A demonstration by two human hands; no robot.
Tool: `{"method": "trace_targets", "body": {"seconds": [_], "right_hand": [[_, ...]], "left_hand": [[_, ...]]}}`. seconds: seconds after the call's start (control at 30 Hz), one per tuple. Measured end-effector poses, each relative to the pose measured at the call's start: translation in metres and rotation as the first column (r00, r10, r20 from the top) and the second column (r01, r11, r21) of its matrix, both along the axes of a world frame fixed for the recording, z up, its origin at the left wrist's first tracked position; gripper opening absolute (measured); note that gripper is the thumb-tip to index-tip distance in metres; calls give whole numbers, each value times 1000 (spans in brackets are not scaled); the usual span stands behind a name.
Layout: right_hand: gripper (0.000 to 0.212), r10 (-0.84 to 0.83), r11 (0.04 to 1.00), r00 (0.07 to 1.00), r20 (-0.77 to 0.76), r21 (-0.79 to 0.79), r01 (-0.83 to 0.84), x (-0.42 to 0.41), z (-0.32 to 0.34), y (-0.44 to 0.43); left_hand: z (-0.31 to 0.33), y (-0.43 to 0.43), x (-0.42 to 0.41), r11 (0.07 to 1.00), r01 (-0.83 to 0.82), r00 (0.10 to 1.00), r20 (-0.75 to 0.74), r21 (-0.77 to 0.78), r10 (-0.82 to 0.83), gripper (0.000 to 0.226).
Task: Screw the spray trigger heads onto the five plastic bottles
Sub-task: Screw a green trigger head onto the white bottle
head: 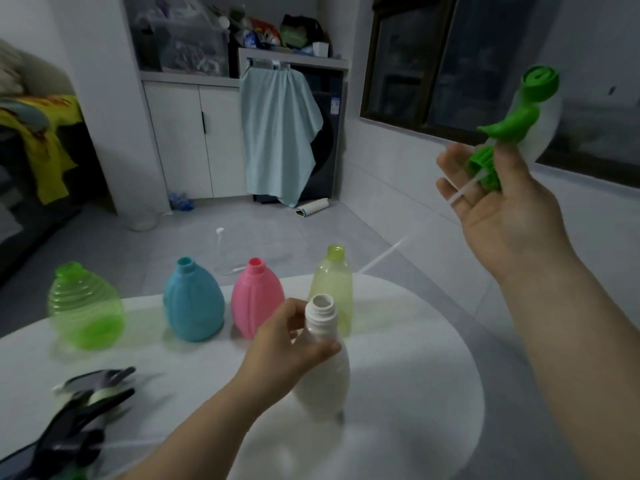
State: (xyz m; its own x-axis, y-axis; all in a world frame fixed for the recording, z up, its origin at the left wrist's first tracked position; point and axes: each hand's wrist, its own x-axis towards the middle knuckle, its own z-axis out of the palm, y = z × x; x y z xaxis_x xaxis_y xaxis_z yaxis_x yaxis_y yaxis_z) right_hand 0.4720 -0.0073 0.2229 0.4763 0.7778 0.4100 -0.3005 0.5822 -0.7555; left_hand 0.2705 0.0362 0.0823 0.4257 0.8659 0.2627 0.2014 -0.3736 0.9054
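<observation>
At lower centre the white bottle [322, 375] is gripped below its threaded neck by the left hand [294, 344], fingers curled round it, over the white table [433, 358]. Behind it a row of four open bottles [256, 299] is lined up. At upper right the green trigger head [512, 116] is pinched at its collar by the right hand [502, 209]. The dip tube [462, 195] should be fed into the mouth first, and the collar seated square before it is turned.

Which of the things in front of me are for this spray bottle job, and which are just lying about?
For the job: white bottle, gripped by the left hand; green trigger head, held by the right hand; green bottle, blue bottle, pink bottle, yellow bottle; dark trigger heads on the table, blurred.
Lying about: hanging blue cloth; clear bottle on the floor; roll; yellow cloth.
</observation>
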Motion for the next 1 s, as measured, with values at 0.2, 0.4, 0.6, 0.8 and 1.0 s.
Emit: {"method": "trace_targets", "body": {"seconds": [0.2, 0.4, 0.6, 0.8, 1.0], "right_hand": [[14, 136, 987, 987, 83, -94, -128, -71, -13, 12], [11, 161, 985, 973, 164, -82, -149, -105, -15, 21], [12, 168, 985, 976, 138, -73, -159, -109, -7, 24], [3, 107, 982, 942, 320, -180, -50, -129, -35, 34], [15, 127, 934, 869, 478, -352, 58, -152, -89, 34]], "left_hand": [[-11, -4, -54, 998, -58, 998, -24, -40, 57, 36], [-20, -1, -74, 997, -59, 998, 29, -49, 61, 37], [-37, 0, -80, 997, -48, 997, 56, -59, 52, 34], [-38, 2, -80, 998, -34, 997, 61, -55, 37, 36], [-40, 2, -79, 997, -35, 994, 98, -64, 41, 39]]}}
